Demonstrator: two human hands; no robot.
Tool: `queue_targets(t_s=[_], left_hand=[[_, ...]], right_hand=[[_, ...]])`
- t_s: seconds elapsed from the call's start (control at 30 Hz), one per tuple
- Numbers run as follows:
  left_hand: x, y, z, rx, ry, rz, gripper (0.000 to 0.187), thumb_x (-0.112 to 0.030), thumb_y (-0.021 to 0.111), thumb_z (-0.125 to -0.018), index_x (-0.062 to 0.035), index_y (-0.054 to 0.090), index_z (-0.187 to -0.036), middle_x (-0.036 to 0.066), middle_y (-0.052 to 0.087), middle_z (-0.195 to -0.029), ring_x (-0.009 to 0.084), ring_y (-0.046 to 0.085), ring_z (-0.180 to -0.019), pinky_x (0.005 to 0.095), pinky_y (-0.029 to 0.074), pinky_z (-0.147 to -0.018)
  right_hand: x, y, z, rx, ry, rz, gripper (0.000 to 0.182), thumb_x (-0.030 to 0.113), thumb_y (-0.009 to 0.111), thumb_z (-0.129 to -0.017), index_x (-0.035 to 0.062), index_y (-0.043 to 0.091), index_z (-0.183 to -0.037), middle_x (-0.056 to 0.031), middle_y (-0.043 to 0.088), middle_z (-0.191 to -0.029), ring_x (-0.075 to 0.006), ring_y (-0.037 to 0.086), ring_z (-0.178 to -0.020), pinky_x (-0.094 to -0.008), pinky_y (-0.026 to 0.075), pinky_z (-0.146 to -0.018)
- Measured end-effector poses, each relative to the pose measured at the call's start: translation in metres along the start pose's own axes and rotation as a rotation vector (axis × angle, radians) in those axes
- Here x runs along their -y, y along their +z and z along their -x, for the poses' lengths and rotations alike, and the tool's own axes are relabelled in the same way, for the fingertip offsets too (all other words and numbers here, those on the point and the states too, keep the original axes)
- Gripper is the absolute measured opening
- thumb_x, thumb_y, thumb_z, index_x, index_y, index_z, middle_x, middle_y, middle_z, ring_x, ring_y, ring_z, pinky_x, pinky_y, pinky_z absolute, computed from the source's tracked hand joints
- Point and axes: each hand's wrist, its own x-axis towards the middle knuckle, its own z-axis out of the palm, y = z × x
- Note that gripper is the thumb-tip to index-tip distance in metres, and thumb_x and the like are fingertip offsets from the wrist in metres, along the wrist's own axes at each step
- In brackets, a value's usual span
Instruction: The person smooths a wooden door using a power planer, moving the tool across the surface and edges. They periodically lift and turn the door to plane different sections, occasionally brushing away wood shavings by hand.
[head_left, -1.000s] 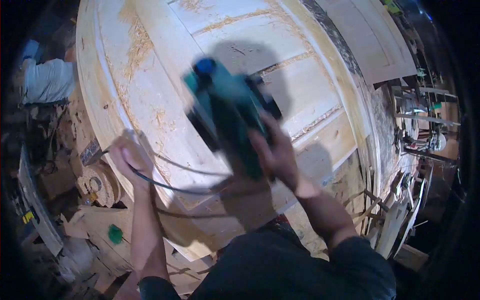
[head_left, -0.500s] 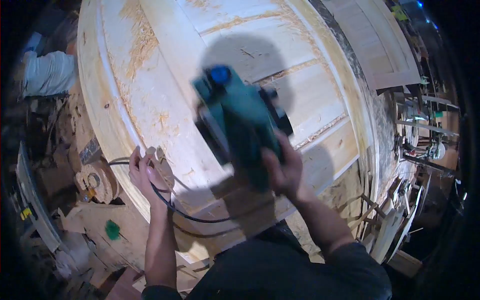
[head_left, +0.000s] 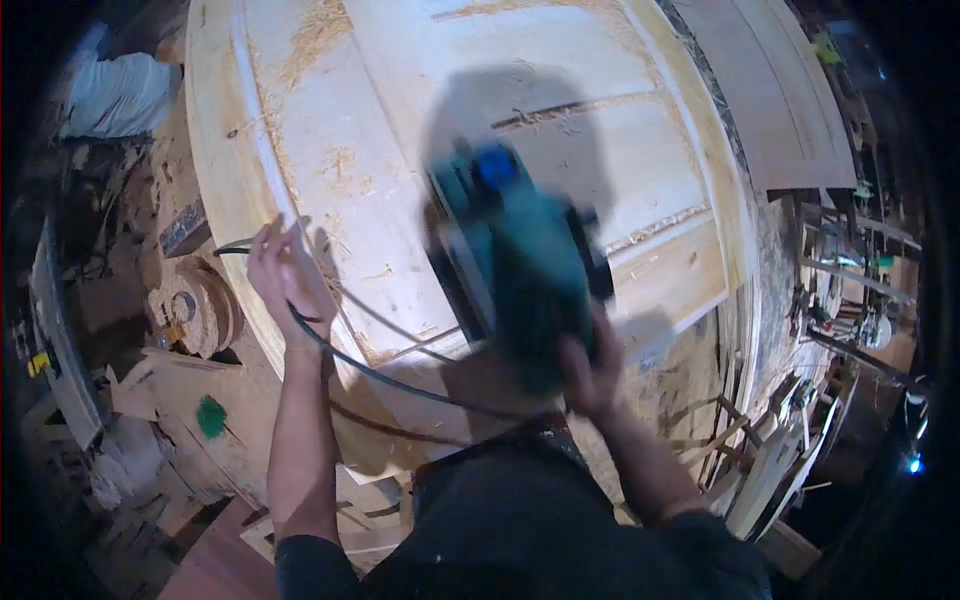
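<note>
My right hand point(head_left: 597, 375) is closed around the rear handle of a green electric planer point(head_left: 540, 265) with a blue knob at its front. The planer is blurred by motion and appears raised over a pale panelled wooden door point(head_left: 365, 190); its underside is hidden. My left hand point(head_left: 283, 280), by the door's left edge, has its fingers curled around the dark power cord point(head_left: 395, 383). From that hand the cord loops across the near end of the door toward the planer's rear.
Wood shavings point(head_left: 325, 40) lie along the door's grooves. Another panelled door point(head_left: 775, 110) stands at the upper right. Round wooden discs point(head_left: 195, 305) and a wood block point(head_left: 183, 230) lie at the left. Scrap boards point(head_left: 775, 455) lean at the lower right.
The planer has come back toward my body over the door and slightly right. My left hand has shifted a little nearer along the edge with the cord. The whole view has tilted.
</note>
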Motion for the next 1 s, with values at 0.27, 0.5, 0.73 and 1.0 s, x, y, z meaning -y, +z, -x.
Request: queue_targets(t_s=[0.27,0.5,0.73,1.0], left_hand=[[-0.028,-0.009,-0.007,0.301,0.079,0.224,0.051,-0.045,0.042,-0.101,-0.0022,0.064,-0.118,0.021,0.058,-0.134,0.036,0.054,-0.115,0.0437,0.039,-0.102],[-0.018,-0.006,-0.006,0.215,-0.019,0.261,0.06,-0.044,0.03,-0.104,0.0049,0.062,-0.118,0.025,0.055,-0.135,0.039,0.051,-0.125,0.0459,0.037,-0.108],[-0.023,-0.009,-0.006,0.183,-0.061,0.283,0.059,-0.044,0.031,-0.104,0.0058,0.061,-0.116,0.027,0.055,-0.134,0.0403,0.049,-0.126,0.0469,0.038,-0.106],[-0.026,-0.009,-0.016,0.206,-0.078,0.291,0.067,-0.055,0.03,-0.103,0.0026,0.062,-0.115,0.027,0.056,-0.133,0.0406,0.054,-0.121,0.0479,0.039,-0.104]], right_hand=[[0.002,-0.011,0.105,0.012,0.15,-0.038,0.068,0.036,0.066,-0.093,-0.0116,0.048,-0.137,-0.0231,0.067,-0.117,-0.0295,0.068,-0.106,-0.0379,0.053,-0.09],[0.018,0.035,-0.034,-0.029,0.007,0.043,0.054,0.025,0.064,-0.096,-0.0065,0.05,-0.138,-0.0226,0.067,-0.115,-0.0271,0.068,-0.102,-0.038,0.053,-0.088],[0.038,0.079,-0.168,-0.093,0.015,-0.002,0.044,0.025,0.064,-0.098,-0.002,0.056,-0.131,-0.0163,0.072,-0.098,-0.0217,0.07,-0.087,-0.0366,0.054,-0.078],[0.04,0.125,-0.327,-0.198,-0.185,0.101,0.039,0.034,0.061,-0.098,0.0003,0.066,-0.116,-0.0214,0.073,-0.099,-0.037,0.071,-0.092,-0.0438,0.053,-0.083]])
